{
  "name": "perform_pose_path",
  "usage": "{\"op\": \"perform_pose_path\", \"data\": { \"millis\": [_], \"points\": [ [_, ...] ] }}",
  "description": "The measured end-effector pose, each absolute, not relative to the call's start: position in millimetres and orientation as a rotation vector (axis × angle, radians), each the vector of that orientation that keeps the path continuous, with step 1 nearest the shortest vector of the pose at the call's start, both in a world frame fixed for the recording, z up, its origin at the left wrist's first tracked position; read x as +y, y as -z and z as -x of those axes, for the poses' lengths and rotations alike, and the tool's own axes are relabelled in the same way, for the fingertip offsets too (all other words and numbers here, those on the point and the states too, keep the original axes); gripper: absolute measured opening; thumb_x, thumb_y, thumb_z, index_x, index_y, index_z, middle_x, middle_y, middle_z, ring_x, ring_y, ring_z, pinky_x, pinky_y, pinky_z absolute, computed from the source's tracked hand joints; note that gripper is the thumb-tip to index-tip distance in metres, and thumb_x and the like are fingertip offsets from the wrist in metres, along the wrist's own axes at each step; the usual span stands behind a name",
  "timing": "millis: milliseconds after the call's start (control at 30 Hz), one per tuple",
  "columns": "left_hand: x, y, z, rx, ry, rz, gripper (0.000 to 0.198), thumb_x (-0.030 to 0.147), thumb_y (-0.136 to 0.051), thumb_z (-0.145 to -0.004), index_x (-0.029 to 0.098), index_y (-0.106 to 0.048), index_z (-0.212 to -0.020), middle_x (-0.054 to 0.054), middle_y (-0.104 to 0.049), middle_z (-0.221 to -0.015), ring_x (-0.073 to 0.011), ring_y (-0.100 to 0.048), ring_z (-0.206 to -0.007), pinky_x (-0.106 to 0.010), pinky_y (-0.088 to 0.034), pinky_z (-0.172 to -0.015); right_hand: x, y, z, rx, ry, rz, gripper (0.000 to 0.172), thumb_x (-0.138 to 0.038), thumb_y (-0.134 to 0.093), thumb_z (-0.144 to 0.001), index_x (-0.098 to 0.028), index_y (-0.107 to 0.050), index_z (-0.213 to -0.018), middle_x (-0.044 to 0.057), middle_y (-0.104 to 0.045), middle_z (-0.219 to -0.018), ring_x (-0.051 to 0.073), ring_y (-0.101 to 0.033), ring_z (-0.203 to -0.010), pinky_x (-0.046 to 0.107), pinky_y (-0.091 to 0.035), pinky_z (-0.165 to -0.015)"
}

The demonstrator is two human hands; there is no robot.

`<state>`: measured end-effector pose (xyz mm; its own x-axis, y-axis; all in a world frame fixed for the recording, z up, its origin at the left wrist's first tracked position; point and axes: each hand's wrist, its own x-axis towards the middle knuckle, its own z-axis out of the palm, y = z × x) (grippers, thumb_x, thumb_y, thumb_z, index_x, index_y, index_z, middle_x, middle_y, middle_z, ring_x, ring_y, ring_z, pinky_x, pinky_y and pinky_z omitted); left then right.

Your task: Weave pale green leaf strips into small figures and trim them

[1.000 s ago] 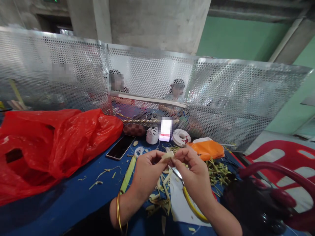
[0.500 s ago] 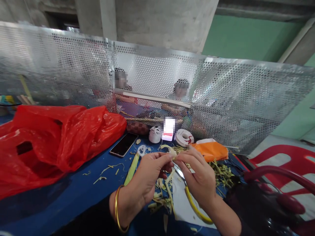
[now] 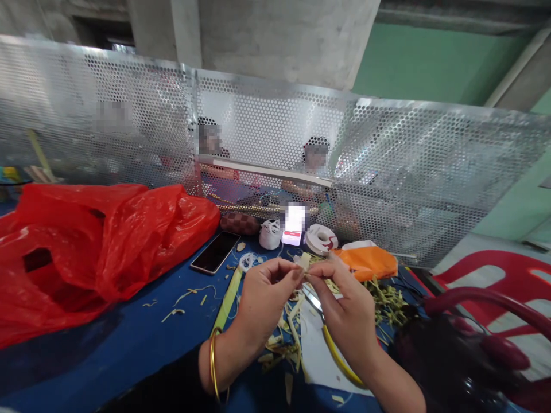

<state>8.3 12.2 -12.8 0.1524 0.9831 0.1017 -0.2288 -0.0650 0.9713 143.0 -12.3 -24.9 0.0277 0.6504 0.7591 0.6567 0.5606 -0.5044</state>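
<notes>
Reading the dial with the pinched pale scrap at its centre: far out at nine o'clock the crumpled red plastic bag (image 3: 129,246) sprawls over the blue table (image 3: 112,350), and nearer, between nine and ten, lies the dark-screened phone (image 3: 215,252). At eight, the flat green strip (image 3: 228,298) slants in behind the left hand (image 3: 262,298), whose thumb and forefinger nip close together on the piece. And here's the pale plant-like scrap (image 3: 305,260) itself, poking up between both sets of fingertips! It looks feather-light, thin and bendy, probably dry enough to split under a hard pull and not very slippery; I'd judge the lower edge the place to hold, lightly, leaving the upper end free. In from between four and five comes the right hand (image 3: 348,304), also in a narrow fingertip pinch on that lower edge. Below it, at five, the yellow-handled scissors (image 3: 340,358) rest on white paper (image 3: 314,350); out towards four, a heap of dried greenish plant pieces (image 3: 391,303).
</notes>
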Motion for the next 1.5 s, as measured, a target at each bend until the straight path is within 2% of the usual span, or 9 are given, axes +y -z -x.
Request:
{"op": "perform_pose_path", "data": {
  "millis": [200,400,567,700,967,1200,1500],
  "points": [
    [13,13,-6,0.924,-1.245,-1.318,0.012,0.027,-0.071,-0.070,0.016,-0.070,-0.065,-0.002,-0.065,-0.062,-0.0140,-0.054,-0.059,-0.024,-0.042,-0.057,-13,21,-142,-1.502,-0.277,1.129,0.009,-0.022,-0.061,-0.084,-0.020,-0.063,-0.076,0.001,-0.068,-0.072,0.016,-0.063,-0.066,0.027,-0.051,-0.061],
    [12,10,-6,0.924,-1.202,-1.331,0.009,0.024,-0.071,-0.068,0.015,-0.070,-0.070,-0.003,-0.067,-0.066,-0.0145,-0.057,-0.063,-0.024,-0.044,-0.060,-11,23,-143,-1.445,-0.343,1.184,0.013,-0.027,-0.063,-0.083,-0.019,-0.062,-0.074,0.000,-0.064,-0.065,0.015,-0.058,-0.061,0.025,-0.048,-0.056],
    [14,9,-6,0.869,-1.117,-1.046,0.009,0.022,-0.069,-0.068,0.014,-0.066,-0.067,0.001,-0.059,-0.056,-0.0094,-0.050,-0.053,-0.022,-0.040,-0.055,-8,26,-146,-1.621,-0.083,1.113,0.005,-0.019,-0.059,-0.085,-0.021,-0.062,-0.081,0.001,-0.066,-0.075,0.016,-0.062,-0.070,0.028,-0.050,-0.065],
    [12,8,-3,0.802,-1.021,-0.891,0.019,0.029,-0.073,-0.068,0.014,-0.061,-0.063,0.002,-0.058,-0.059,-0.0081,-0.049,-0.054,-0.020,-0.037,-0.053,-7,27,-149,-1.763,0.168,1.021,0.010,-0.014,-0.058,-0.086,-0.022,-0.064,-0.088,0.004,-0.069,-0.085,0.019,-0.065,-0.084,0.031,-0.051,-0.075],
    [12,7,-2,0.733,-0.958,-0.863,0.018,0.029,-0.073,-0.067,0.014,-0.063,-0.068,0.001,-0.059,-0.061,-0.0084,-0.051,-0.057,-0.020,-0.038,-0.054,-7,31,-153,-1.824,0.356,0.935,0.017,-0.009,-0.058,-0.087,-0.022,-0.066,-0.092,0.004,-0.069,-0.089,0.018,-0.064,-0.085,0.032,-0.050,-0.079],
    [12,10,-5,0.800,-1.065,-0.953,0.013,0.025,-0.070,-0.066,0.014,-0.064,-0.068,-0.001,-0.062,-0.062,-0.0104,-0.054,-0.059,-0.021,-0.041,-0.056,-8,28,-148,-1.740,0.173,0.999,0.012,-0.011,-0.058,-0.088,-0.021,-0.064,-0.086,0.003,-0.067,-0.087,0.017,-0.063,-0.086,0.030,-0.048,-0.079],
    [10,12,-8,0.864,-1.235,-1.218,0.007,0.021,-0.065,-0.068,0.014,-0.065,-0.066,0.001,-0.058,-0.057,-0.0101,-0.049,-0.055,-0.022,-0.040,-0.054,-14,29,-144,-1.599,-0.082,1.141,0.008,-0.019,-0.056,-0.088,-0.020,-0.061,-0.082,0.000,-0.065,-0.077,0.015,-0.062,-0.071,0.025,-0.046,-0.065]
  ]
}}
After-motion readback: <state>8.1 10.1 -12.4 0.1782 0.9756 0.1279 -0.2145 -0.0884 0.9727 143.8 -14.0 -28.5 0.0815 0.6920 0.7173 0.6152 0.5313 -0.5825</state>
